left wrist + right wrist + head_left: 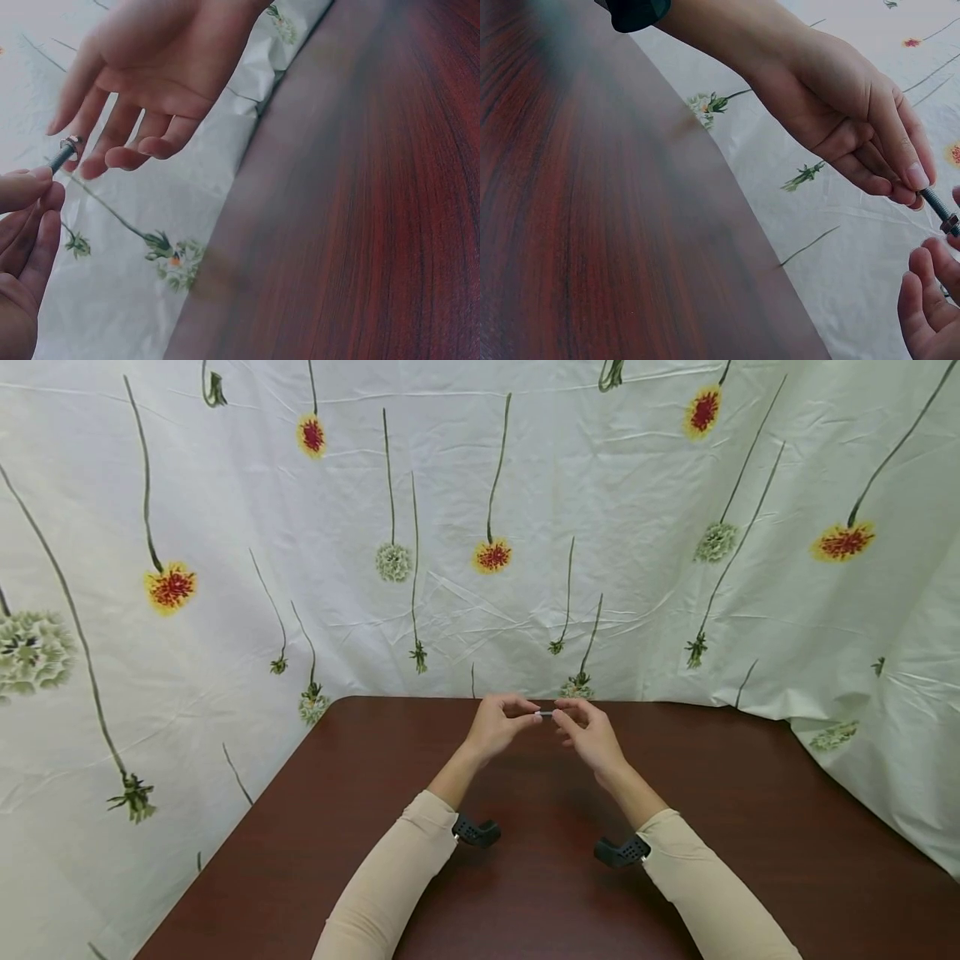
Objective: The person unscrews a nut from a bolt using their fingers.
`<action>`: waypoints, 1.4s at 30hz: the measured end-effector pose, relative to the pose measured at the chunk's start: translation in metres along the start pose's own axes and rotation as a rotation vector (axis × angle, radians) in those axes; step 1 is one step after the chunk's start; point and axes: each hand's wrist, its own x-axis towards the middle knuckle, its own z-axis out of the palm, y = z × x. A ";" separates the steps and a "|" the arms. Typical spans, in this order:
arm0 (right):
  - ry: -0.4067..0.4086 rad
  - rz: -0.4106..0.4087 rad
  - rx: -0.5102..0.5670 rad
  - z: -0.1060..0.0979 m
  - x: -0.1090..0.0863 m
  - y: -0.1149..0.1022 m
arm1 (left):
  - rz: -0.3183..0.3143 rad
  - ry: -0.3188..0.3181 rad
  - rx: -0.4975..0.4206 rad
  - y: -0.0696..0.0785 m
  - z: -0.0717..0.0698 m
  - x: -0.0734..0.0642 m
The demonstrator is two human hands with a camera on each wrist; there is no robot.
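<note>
Above the far part of the table, my left hand point(492, 727) pinches a dark threaded bolt point(60, 159) between thumb and fingertips. Facing it, my right hand point(596, 742) has its thumb and index finger at the bolt's other end, about a small nut point(949, 223) sitting on the thread. The right hand's other fingers are spread and slightly bent in the left wrist view. Fingertips partly cover the nut, and the frame edge cuts it off in the right wrist view.
A dark reddish-brown wooden table point(360, 793) lies under both arms. Behind and beside it hangs a white cloth point(450, 493) printed with flowers, touching the table's far edge. Black bands point(477, 832) sit at both wrists, over beige sleeves point(397, 877).
</note>
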 end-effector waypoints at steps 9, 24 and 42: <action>-0.016 -0.027 0.000 -0.001 -0.001 0.000 | 0.018 -0.004 0.005 -0.001 0.000 0.001; -0.015 -0.030 0.019 -0.002 -0.001 -0.003 | 0.009 -0.009 -0.021 0.000 0.000 0.002; -0.015 -0.010 0.029 -0.001 0.000 0.000 | -0.005 -0.004 -0.013 0.000 0.001 0.000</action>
